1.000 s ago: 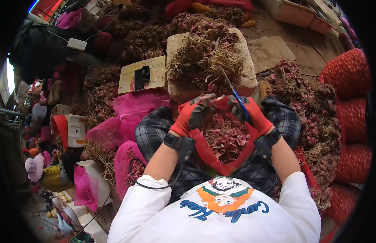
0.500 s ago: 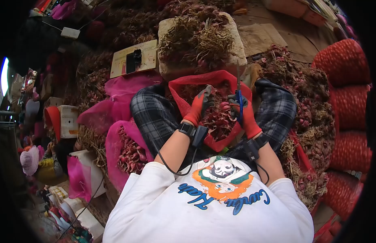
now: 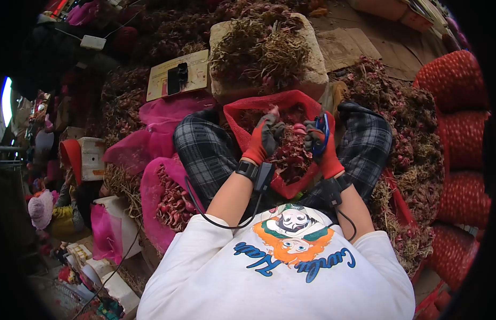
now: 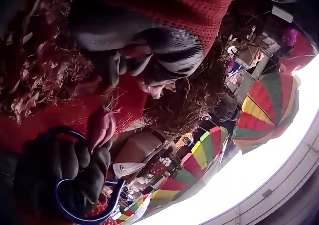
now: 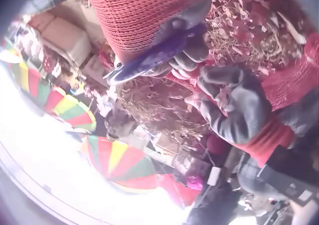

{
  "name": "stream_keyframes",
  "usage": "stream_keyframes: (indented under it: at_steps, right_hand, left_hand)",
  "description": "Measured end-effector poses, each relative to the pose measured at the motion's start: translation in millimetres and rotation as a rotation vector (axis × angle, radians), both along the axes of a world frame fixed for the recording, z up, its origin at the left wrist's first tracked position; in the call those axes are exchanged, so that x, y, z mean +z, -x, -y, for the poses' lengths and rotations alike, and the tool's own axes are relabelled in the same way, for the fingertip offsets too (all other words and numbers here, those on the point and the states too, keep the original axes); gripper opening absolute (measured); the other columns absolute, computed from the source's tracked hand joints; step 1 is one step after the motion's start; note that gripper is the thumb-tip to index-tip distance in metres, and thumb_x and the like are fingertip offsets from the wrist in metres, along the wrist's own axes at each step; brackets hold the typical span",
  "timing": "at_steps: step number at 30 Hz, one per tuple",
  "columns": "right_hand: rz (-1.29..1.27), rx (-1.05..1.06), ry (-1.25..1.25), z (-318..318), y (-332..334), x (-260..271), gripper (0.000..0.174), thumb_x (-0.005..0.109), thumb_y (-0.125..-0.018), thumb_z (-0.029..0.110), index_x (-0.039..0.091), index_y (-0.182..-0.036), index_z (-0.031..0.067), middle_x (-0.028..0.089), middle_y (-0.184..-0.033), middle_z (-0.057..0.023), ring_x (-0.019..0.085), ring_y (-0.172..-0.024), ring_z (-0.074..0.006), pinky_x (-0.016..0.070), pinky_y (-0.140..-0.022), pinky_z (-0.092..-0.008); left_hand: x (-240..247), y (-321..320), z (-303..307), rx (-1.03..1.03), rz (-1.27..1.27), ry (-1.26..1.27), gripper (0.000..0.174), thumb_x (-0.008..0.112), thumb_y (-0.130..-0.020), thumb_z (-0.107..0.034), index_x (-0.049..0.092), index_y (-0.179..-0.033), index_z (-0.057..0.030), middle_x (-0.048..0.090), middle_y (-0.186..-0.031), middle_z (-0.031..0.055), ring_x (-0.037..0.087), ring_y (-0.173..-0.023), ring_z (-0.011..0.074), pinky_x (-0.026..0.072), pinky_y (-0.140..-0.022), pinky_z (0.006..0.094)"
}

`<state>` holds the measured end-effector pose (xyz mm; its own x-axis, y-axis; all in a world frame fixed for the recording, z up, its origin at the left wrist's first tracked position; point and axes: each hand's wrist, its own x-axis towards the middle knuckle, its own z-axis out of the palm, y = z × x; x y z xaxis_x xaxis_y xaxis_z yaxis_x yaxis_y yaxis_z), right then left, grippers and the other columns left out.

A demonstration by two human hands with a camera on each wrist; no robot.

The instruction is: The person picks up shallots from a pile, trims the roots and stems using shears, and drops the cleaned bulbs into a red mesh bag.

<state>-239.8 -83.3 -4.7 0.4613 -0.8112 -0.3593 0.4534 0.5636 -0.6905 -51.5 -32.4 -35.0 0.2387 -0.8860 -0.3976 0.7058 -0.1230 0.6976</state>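
Note:
In the head view my left hand (image 3: pixel 265 137), in a red and grey glove, pinches a pinkish shallot (image 3: pixel 273 110) above an open red mesh bag (image 3: pixel 238 113). Loose shallots and dry skins (image 3: pixel 290 160) fill the bag's mouth. My right hand (image 3: pixel 323 143), gloved alike, holds blue-handled scissors (image 3: pixel 327 127); their blades (image 4: pixel 129 168) show in the left wrist view. Pink shallots (image 4: pixel 102 128) also sit at the right fingertips there. The two hands are close together, with the left fingers curled.
Dried shallot bunches (image 3: pixel 264 48) lie on a pale foam block (image 3: pixel 224 80) ahead. A phone (image 3: pixel 177 78) rests on a yellow board (image 3: pixel 157 82) at its left. Pink mesh bags (image 3: pixel 152 208) lie on the left; filled red sacks (image 3: pixel 461 138) line the right.
Both hands have come down over the red bag. The scissors, earlier pointing forward, have turned so their blades are hidden in the head view. The left hand now shows a shallot at its fingertips.

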Motion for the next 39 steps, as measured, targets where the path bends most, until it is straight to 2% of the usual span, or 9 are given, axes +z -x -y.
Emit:
stream_keyframes:
  at_steps: [4, 6, 7, 11, 16, 25, 28, 34, 39]
  right_hand:
    - [0.081, -0.070, -0.047, 8, 7, -3, 0.030, 0.062, -0.080, 0.004, 0.054, -0.108, 0.0008, 0.057, -0.077, -0.0064, 0.057, -0.061, -0.0122, 0.0475, -0.049, -0.0246]
    - [0.045, -0.062, -0.005, 6, 5, -2, 0.029, 0.062, -0.081, 0.006, 0.055, -0.108, 0.0010, 0.058, -0.077, -0.0061, 0.056, -0.059, -0.0120, 0.0472, -0.049, -0.0240]
    - [0.029, -0.057, 0.017, 4, 3, -2, 0.029, 0.062, -0.081, 0.007, 0.055, -0.108, 0.0011, 0.058, -0.077, -0.0059, 0.056, -0.058, -0.0119, 0.0470, -0.049, -0.0237]
    - [-0.086, 0.049, 0.086, -10, -2, -9, 0.029, 0.059, -0.085, 0.006, 0.054, -0.112, -0.0008, 0.061, -0.086, -0.0073, 0.059, -0.064, -0.0129, 0.0487, -0.053, -0.0229]
    - [-0.144, 0.125, 0.084, -25, -3, 1, 0.027, 0.061, -0.083, 0.010, 0.056, -0.108, 0.0010, 0.062, -0.082, -0.0066, 0.060, -0.062, -0.0145, 0.0497, -0.052, -0.0249]
    - [-0.350, 0.119, 0.087, -15, 15, 14, 0.019, 0.061, -0.082, 0.013, 0.060, -0.098, 0.0013, 0.060, -0.069, -0.0058, 0.056, -0.051, -0.0111, 0.0461, -0.046, -0.0227]
    - [-0.350, 0.054, 0.157, -2, 32, 20, 0.024, 0.061, -0.082, 0.017, 0.059, -0.099, 0.0013, 0.059, -0.069, -0.0058, 0.055, -0.050, -0.0109, 0.0458, -0.046, -0.0224]
    - [-0.314, 0.004, 0.112, 1, 36, 14, 0.028, 0.061, -0.082, 0.018, 0.058, -0.103, 0.0003, 0.060, -0.072, -0.0052, 0.054, -0.053, -0.0094, 0.0457, -0.048, -0.0214]
    - [-0.303, -0.017, 0.084, 3, 38, 17, 0.020, 0.059, -0.083, 0.012, 0.059, -0.100, 0.0009, 0.060, -0.071, -0.0066, 0.055, -0.054, -0.0112, 0.0457, -0.049, -0.0230]
  left_hand:
    - [-16, -15, 3, -0.008, 1.319, -0.189, 0.037, 0.059, -0.087, -0.022, 0.052, -0.119, -0.0059, 0.056, -0.110, 0.0006, 0.057, -0.092, 0.0107, 0.0502, -0.075, 0.0297]
    - [29, -11, -2, -0.469, 1.425, -0.381, 0.038, 0.058, -0.088, -0.022, 0.050, -0.122, -0.0065, 0.055, -0.109, 0.0020, 0.056, -0.090, 0.0097, 0.0497, -0.072, 0.0284]
    - [37, -17, 0, -0.839, 0.894, -0.289, 0.035, 0.054, -0.091, -0.026, 0.050, -0.121, -0.0074, 0.055, -0.109, 0.0035, 0.055, -0.089, 0.0111, 0.0476, -0.071, 0.0292]
    - [0, 32, -15, -0.538, 0.313, 0.342, 0.032, 0.047, -0.095, -0.028, 0.049, -0.120, -0.0082, 0.054, -0.104, 0.0024, 0.053, -0.087, 0.0097, 0.0444, -0.067, 0.0287]
    - [29, 32, -10, -0.406, -0.469, 0.295, 0.033, 0.049, -0.095, -0.026, 0.046, -0.123, -0.0081, 0.054, -0.097, 0.0018, 0.052, -0.086, 0.0087, 0.0454, -0.071, 0.0253]
    - [-31, -3, -6, -0.112, 0.216, -0.196, 0.023, 0.057, -0.090, -0.017, 0.057, -0.108, -0.0024, 0.058, -0.084, -0.0014, 0.054, -0.074, 0.0073, 0.0462, -0.069, 0.0220]
    - [-49, -10, 1, 0.045, 0.850, -0.122, 0.017, 0.060, -0.083, -0.016, 0.061, -0.098, -0.0060, 0.063, -0.083, 0.0065, 0.060, -0.075, 0.0173, 0.0483, -0.070, 0.0295]
    - [25, 16, 43, -0.351, 1.651, 0.032, 0.027, 0.068, -0.075, -0.021, 0.062, -0.100, -0.0117, 0.062, -0.101, 0.0109, 0.060, -0.092, 0.0297, 0.0474, -0.079, 0.0378]
    - [-23, 33, 90, -1.025, 2.197, -0.272, 0.022, 0.055, -0.084, -0.022, 0.070, -0.099, -0.0146, 0.066, -0.103, 0.0091, 0.064, -0.095, 0.0236, 0.0505, -0.076, 0.0363]
